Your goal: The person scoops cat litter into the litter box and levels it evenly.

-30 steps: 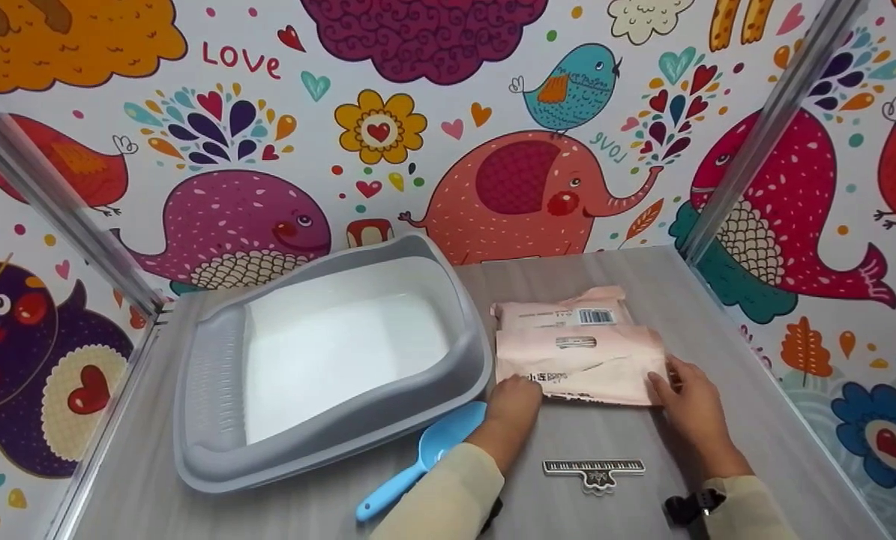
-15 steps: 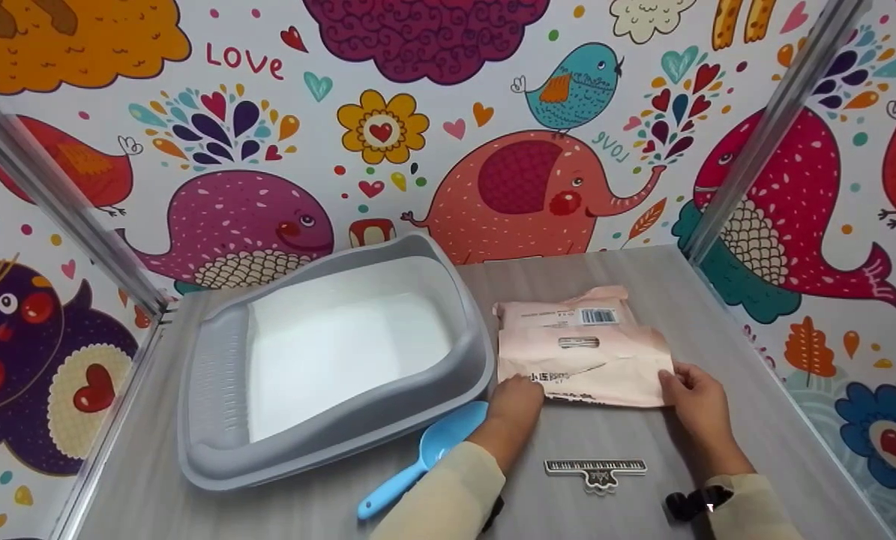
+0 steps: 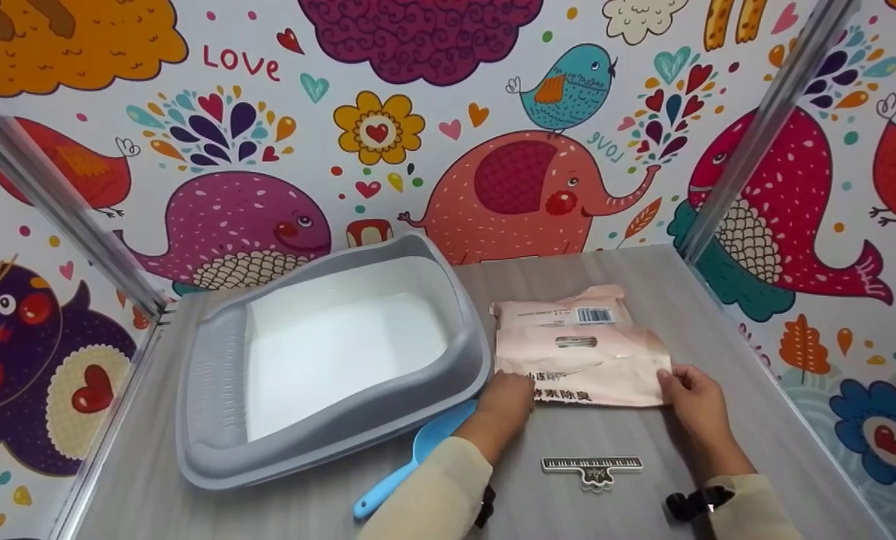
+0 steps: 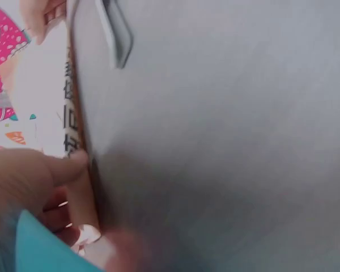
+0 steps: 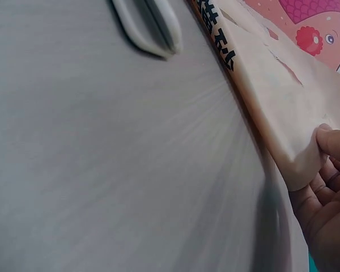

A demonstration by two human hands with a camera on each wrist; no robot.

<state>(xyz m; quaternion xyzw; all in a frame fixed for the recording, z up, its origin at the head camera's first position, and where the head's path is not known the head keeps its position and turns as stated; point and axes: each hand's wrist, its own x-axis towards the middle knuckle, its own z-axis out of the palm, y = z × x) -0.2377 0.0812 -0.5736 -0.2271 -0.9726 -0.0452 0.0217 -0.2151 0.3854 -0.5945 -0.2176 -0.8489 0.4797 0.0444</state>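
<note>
A pale pink plastic bag (image 3: 590, 364) with a barcode and dark printing lies folded over on the table, right of the grey litter box. At its near left corner my left hand (image 3: 501, 409) pinches the edge; in the left wrist view the thumb (image 4: 68, 168) presses on the printed edge with fingers behind it. My right hand (image 3: 701, 411) pinches the near right corner, and the right wrist view shows thumb above and fingers beneath the bag corner (image 5: 303, 164). The fingers of my left hand are partly hidden in the head view.
The grey litter box (image 3: 215, 375) with a white inside fills the left of the table. A blue scoop (image 3: 391, 487) lies before it, partly under my left forearm. A piano-patterned clip (image 3: 594, 466) lies in front of the bag. Patterned walls stand behind and beside.
My left hand has shifted slightly left along the bag's near edge, and more of the dark printing shows. My right hand has moved a little right with its corner, flattening the front flap.
</note>
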